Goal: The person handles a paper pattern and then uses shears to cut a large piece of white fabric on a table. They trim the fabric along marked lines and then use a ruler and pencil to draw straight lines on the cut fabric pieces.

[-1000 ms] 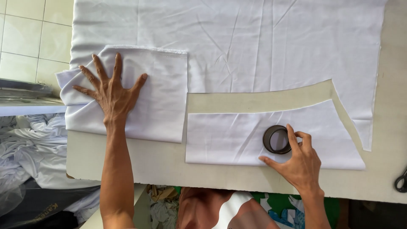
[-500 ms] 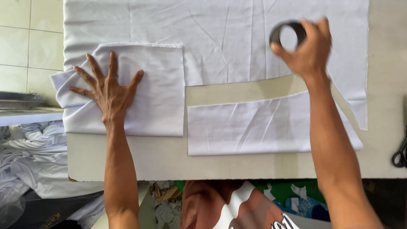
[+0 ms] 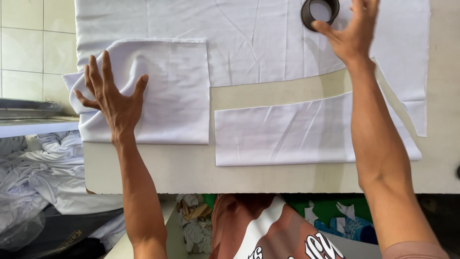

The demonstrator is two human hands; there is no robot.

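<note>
Left hand: [image 3: 114,103] fingers spread wide, palm flat on the folded white cloth [image 3: 158,91] at the table's left
Right hand: [image 3: 352,29] fingers open, loosely touching the dark tape ring [image 3: 319,12] on the large white sheet [image 3: 258,38]
Cut panel: [image 3: 306,132] near the table's front edge [image 3: 268,177]
Advice: press the fold evenly; set the ring flat

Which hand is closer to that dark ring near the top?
Right. The right hand touches the dark ring; the left hand rests far off on the folded white cloth.
</note>
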